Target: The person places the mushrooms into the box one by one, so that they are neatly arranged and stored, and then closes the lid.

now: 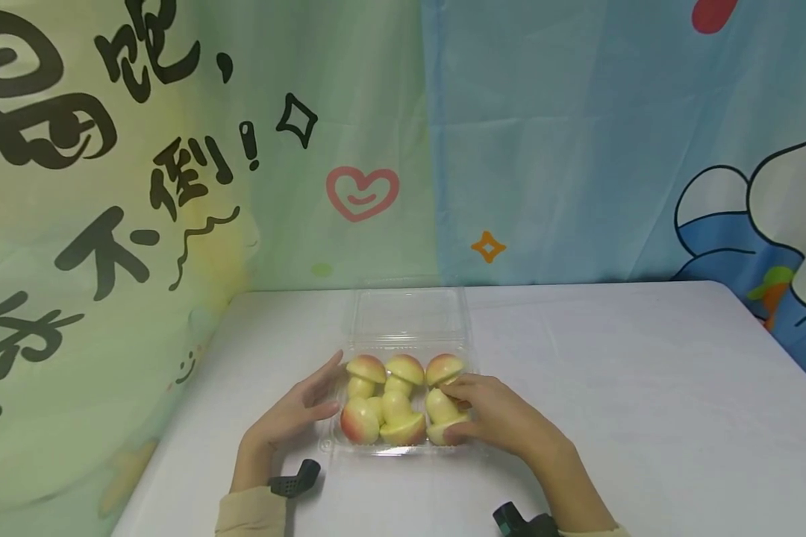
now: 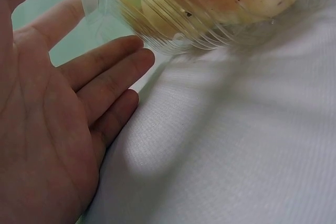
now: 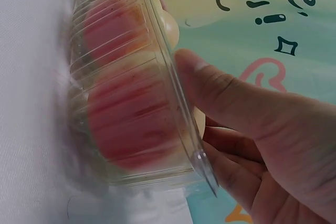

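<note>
A clear plastic clamshell box [image 1: 352, 450] sits on the table, its lid [image 1: 410, 317] folded back. Inside lie several yellow mushroom-shaped pieces with red-tinged caps, in two rows. At the front right corner, my right hand [image 1: 500, 414] pinches one mushroom-shaped piece [image 1: 441, 407] between thumb and fingers. In the right wrist view, the thumb [image 3: 210, 85] is over the box rim, and the fingertips are partly hidden. Beside the box's left wall is my left hand [image 1: 302, 406], fingers extended and holding nothing. Its fingertips [image 2: 142, 59] lie close to the ribbed wall; contact is unclear.
A white cloth covers the table [image 1: 611, 388]. Behind it hangs a printed curtain [image 1: 544, 149], and a second printed curtain [image 1: 74, 335] runs along the left edge. Dark wrist cameras [image 1: 297, 479] sit on both wrists.
</note>
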`<state>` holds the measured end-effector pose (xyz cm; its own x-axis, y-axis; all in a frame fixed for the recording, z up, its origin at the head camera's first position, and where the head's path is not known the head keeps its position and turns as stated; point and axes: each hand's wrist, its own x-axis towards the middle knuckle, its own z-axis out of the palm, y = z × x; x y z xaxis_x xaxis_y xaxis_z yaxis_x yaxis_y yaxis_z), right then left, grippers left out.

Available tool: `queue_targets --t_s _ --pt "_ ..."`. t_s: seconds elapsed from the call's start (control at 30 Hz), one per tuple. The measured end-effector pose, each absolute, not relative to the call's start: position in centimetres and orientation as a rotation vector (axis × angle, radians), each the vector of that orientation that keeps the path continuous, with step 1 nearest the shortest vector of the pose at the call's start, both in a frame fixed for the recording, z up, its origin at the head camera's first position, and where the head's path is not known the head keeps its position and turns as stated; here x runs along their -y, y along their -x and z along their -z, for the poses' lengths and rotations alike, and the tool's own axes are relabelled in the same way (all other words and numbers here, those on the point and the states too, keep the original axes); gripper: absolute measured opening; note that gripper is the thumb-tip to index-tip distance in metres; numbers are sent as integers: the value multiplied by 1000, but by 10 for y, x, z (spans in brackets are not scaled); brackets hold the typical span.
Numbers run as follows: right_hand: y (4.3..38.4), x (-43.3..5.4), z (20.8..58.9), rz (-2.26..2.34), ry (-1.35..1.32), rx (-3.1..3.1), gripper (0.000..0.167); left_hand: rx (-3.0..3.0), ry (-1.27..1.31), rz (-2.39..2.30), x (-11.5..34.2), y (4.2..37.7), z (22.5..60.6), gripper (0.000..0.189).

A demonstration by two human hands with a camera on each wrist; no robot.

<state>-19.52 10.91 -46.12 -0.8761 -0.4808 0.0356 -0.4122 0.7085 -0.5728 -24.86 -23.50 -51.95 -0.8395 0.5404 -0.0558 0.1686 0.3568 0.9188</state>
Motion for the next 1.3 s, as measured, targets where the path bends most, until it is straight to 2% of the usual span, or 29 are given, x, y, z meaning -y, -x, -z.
queue_targets --t_s 0.5,0.87,1.3 --pt "194 -108 464 888 753 -2820 58 -2257 -603 -1499 237 247 523 79" --pt "198 -113 463 941 822 -2823 49 -2299 -708 -1462 238 249 521 77" --pt "200 -122 460 996 750 -2894 60 -2254 -773 -1487 242 252 524 82"
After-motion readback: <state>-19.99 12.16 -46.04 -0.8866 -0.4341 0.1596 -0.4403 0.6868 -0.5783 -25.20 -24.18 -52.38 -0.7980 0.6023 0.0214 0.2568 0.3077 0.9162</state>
